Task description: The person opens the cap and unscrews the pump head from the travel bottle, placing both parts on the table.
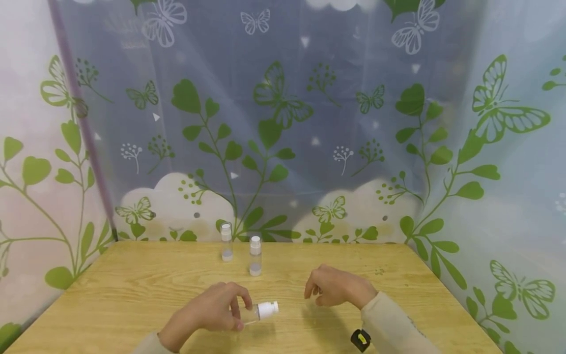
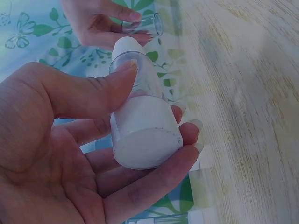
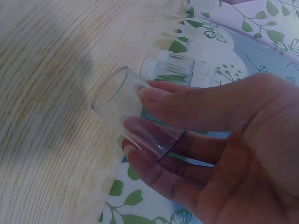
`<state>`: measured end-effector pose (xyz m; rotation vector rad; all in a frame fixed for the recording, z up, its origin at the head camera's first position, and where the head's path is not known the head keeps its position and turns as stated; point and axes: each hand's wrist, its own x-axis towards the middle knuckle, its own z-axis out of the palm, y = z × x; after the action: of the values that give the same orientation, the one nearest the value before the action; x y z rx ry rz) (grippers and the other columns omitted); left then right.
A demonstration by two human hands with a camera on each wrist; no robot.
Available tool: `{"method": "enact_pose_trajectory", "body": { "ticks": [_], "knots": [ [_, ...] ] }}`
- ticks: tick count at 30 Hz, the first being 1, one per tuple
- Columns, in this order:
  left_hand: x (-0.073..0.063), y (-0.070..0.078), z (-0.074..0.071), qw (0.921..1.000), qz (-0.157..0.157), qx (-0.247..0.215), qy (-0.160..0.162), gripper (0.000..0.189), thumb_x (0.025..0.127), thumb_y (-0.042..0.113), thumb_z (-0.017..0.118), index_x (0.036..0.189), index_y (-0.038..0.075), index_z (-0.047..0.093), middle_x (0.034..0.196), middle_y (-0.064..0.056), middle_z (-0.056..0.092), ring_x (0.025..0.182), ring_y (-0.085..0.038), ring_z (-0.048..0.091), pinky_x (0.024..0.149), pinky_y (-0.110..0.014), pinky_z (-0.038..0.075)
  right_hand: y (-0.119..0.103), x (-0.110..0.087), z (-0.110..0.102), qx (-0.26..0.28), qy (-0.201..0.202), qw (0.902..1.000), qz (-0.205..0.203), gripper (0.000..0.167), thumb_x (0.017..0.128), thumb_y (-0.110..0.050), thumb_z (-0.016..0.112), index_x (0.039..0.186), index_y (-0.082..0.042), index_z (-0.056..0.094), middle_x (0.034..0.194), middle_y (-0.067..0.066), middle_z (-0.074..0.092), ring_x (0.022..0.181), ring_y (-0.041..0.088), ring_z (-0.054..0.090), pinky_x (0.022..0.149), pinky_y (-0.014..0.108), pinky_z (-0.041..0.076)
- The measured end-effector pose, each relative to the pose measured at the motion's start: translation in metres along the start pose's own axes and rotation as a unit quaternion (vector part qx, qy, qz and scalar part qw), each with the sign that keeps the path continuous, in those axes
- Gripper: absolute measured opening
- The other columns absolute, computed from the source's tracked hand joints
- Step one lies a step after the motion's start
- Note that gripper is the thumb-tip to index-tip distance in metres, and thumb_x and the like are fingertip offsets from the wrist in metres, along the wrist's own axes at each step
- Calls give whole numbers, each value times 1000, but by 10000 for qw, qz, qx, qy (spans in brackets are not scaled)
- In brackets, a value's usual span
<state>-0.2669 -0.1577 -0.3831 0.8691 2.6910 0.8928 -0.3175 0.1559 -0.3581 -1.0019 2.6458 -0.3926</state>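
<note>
My left hand grips a small clear pump bottle with a white pump top and white base. The bottle is tilted, its top towards the right. In the left wrist view the thumb presses the bottle's clear side and the fingers curl under its white base. My right hand, over the table on the right, holds a clear cylindrical cap between thumb and fingers; its rim faces away from the palm. The cap and the bottle are apart. In the head view the cap is barely visible.
Two similar pump bottles stand upright towards the back of the wooden table: one bottle further left, the other bottle slightly nearer. A small black object with a yellow mark shows beside the right sleeve. Patterned curtains enclose the table.
</note>
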Motion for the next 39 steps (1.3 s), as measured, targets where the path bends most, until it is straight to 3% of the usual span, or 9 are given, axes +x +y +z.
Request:
{"method": "enact_pose_trajectory", "body": {
  "ticks": [15,24,32,39],
  "knots": [
    [3,-2,4,10000,85,-12,16,30,75,5,83,103,10,73,77,1,75,68,-8,63,66,-31,54,15,-1,-6,-227,96,9990,379,28,84,10,74,105,-8,79,109,4,78,101,23,73,85,31,60],
    [-4,-4,3,9999,30,-122,-54,29,76,4,84,102,10,73,77,1,74,69,-9,63,64,-30,54,28,3,-5,-256,199,9988,373,23,83,5,79,101,-8,80,106,4,78,97,23,72,83,32,60],
    [0,-2,2,9999,172,-9,-1,30,75,4,83,103,10,73,76,2,75,68,-6,63,65,-29,54,41,0,-10,-346,379,9965,667,19,80,1,84,97,-6,79,94,8,76,77,13,64,71,31,56],
    [2,-3,1,9999,119,62,42,30,75,5,83,102,12,73,76,3,74,69,-8,62,66,-31,53,48,2,-18,-496,452,9948,761,18,79,1,85,94,-6,78,97,6,76,84,18,68,77,38,60]
  ]
}}
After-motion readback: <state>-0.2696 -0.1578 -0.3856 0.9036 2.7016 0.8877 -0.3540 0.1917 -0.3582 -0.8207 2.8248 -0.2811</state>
